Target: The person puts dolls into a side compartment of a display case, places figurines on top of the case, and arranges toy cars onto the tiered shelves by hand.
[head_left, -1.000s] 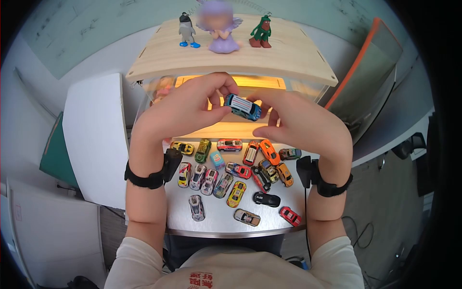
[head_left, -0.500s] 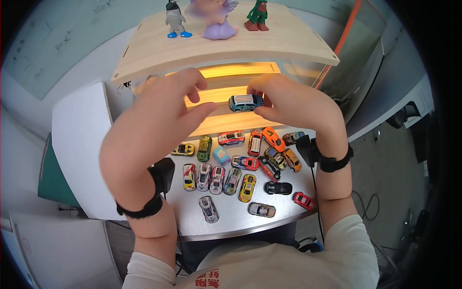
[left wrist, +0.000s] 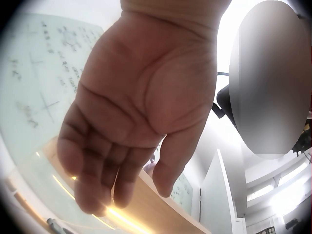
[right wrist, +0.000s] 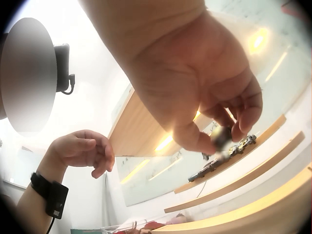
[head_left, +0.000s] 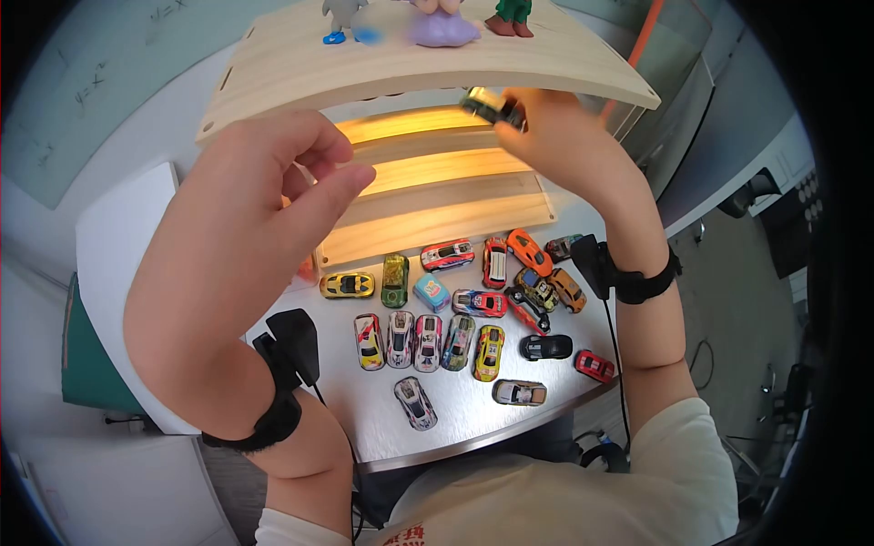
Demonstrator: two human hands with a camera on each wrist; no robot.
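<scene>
My right hand [head_left: 564, 136] pinches a small dark toy car [head_left: 484, 106] between thumb and fingers, under the right part of the wooden top board and in front of the lit stepped shelf [head_left: 437, 211]. The right wrist view shows that car [right wrist: 222, 138] blurred at the fingertips, near a tier with several small cars [right wrist: 209, 166]. Left of the shelf, my left hand [head_left: 264, 187] hangs in the air with loosely bent fingers and holds nothing; its bare palm [left wrist: 146, 87] faces the left wrist camera.
Several toy cars, among them a yellow one [head_left: 347, 285] and a black one [head_left: 546, 347], lie on the metal table [head_left: 364, 437] with a light blue block [head_left: 432, 291]. Figurines, one purple [head_left: 445, 29], stand on the top board [head_left: 410, 68]. A white panel [head_left: 127, 291] is at left.
The right hand has carried the car away from the left hand, up and toward the shelf's upper right. The left hand has let go and moved left. The head view has shifted.
</scene>
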